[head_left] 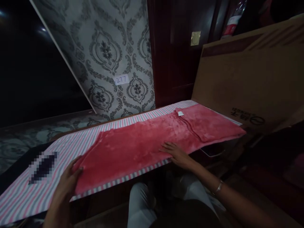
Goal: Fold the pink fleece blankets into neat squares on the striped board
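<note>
A pink-red plush garment [133, 145] lies spread along a narrow surface, on a cloth with pink, grey and white stripes [78, 141]. Near its right part a small white label [180, 113] shows beside a dark fold line. Whether it is a top or trousers I cannot tell. At the garment's left end, my left hand [67, 180] is closed on the edge, thumb and fingers on either side of the fabric. My right hand [177, 153] rests flat on the front middle of the garment, fingers spread, holding nothing.
A large cardboard box [247, 72] stands at the right end, with a red-labelled bottle [234, 22] behind it. A dark screen [40, 69] is at the left. Patterned wallpaper [108, 53] and a dark red door [175, 57] are at the back. A blurred-out patch covers something dark on the cloth.
</note>
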`<state>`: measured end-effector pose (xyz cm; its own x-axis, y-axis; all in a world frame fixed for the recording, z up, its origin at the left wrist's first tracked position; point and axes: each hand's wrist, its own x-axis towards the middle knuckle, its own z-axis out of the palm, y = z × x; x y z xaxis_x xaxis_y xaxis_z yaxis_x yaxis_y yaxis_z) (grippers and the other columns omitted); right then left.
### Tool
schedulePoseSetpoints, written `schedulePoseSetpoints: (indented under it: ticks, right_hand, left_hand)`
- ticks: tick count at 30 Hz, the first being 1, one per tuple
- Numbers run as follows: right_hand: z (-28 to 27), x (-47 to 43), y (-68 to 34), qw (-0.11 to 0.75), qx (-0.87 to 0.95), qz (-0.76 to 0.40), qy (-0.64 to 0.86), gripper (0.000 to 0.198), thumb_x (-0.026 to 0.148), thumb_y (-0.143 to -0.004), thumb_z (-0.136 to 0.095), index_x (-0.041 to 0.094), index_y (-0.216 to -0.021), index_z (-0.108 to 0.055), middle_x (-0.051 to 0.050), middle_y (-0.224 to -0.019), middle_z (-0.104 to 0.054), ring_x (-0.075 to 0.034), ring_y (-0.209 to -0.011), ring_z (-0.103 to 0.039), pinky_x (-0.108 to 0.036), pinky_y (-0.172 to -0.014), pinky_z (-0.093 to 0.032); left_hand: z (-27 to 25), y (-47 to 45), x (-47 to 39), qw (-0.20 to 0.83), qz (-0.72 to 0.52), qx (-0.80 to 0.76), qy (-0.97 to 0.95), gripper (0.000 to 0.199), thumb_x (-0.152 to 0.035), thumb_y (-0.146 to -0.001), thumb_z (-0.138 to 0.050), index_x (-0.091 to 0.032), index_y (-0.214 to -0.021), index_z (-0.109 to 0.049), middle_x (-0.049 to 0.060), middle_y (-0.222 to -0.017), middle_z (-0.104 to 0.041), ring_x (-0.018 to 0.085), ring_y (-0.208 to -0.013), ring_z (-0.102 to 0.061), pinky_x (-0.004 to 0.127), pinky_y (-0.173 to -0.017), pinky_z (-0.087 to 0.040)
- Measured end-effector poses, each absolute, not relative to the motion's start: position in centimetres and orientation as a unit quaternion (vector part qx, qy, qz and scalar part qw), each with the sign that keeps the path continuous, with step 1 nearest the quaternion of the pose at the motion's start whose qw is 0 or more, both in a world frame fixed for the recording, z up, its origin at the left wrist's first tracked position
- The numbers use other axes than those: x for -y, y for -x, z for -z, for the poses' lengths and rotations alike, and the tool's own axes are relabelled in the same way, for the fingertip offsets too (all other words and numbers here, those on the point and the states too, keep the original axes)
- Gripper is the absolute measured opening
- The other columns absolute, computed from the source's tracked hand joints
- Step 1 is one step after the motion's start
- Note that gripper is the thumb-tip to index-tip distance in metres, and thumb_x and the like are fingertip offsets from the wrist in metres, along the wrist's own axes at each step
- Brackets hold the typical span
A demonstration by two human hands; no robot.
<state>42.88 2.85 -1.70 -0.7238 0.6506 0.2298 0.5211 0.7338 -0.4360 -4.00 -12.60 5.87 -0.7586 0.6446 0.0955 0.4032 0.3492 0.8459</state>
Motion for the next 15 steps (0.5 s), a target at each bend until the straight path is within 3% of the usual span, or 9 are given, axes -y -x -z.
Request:
schedulePoseSetpoints:
  ticks: [2, 6, 9, 12, 15]
  right_hand:
    - [1.8, -2.6, -43.0, 0.179, 0.914, -0.178, 0.317, 0.060, 0.022, -0.091, -0.052, 0.035, -0.149, -0.049, -0.005, -0.160, -0.039, -0.027, -0.152, -0.027, -0.059, -0.121, -0.022]
    - [2.8, -2.5, -43.2, 0.177, 0.914, -0.175, 0.322, 0.052, 0.032, -0.094, -0.054, 0.036, -0.146, -0.053, -0.006, -0.160, -0.039, -0.029, -0.152, -0.028, -0.062, -0.119, -0.023]
    - [3.8, -2.7, -43.3, 0.199, 0.914, -0.164, 0.314, 0.050, 0.039, -0.095, -0.053, 0.036, -0.145, -0.053, -0.007, -0.159, -0.040, -0.029, -0.151, -0.029, -0.062, -0.119, -0.024]
    - [4.8, -2.9, -43.3, 0.202, 0.915, -0.156, 0.314, 0.051, 0.039, -0.094, -0.053, 0.035, -0.145, -0.054, -0.007, -0.158, -0.041, -0.030, -0.150, -0.032, -0.062, -0.118, -0.025]
    - [5.8, -3.1, -43.5, 0.198, 0.917, -0.148, 0.313, 0.052, 0.042, -0.093, -0.052, 0.036, -0.145, -0.054, -0.007, -0.157, -0.042, -0.032, -0.149, -0.033, -0.063, -0.117, -0.027]
  left_hand:
    - [-5.6, 4.8, 13.3, 0.190, -0.460, -0.814, -0.301, 0.061, -0.032, -0.073, -0.066, -0.026, -0.133, -0.062, 0.005, -0.117, -0.071, 0.023, -0.092, -0.070, 0.030, -0.072, -0.059]
    - [-5.3, 5.1, 13.4, 0.309, -0.462, -0.801, -0.222, 0.067, -0.027, -0.074, -0.070, -0.018, -0.140, -0.055, 0.008, -0.097, -0.075, 0.022, -0.084, -0.072, 0.031, -0.073, -0.060]
    - [-6.1, 4.8, 11.7, 0.311, -0.488, -0.786, -0.219, 0.061, -0.030, -0.080, -0.070, -0.016, -0.137, -0.056, 0.007, -0.091, -0.076, 0.020, -0.082, -0.073, 0.030, -0.078, -0.059]
    - [-7.7, 4.5, 8.6, 0.314, -0.474, -0.784, -0.250, 0.039, -0.032, -0.084, -0.066, -0.013, -0.118, -0.066, 0.007, -0.089, -0.076, 0.019, -0.083, -0.072, 0.030, -0.079, -0.058]
    - [-9.2, 4.5, 5.0, 0.238, -0.423, -0.827, -0.285, 0.029, -0.036, -0.082, -0.066, -0.015, -0.101, -0.070, 0.006, -0.087, -0.076, 0.021, -0.086, -0.071, 0.030, -0.077, -0.056]
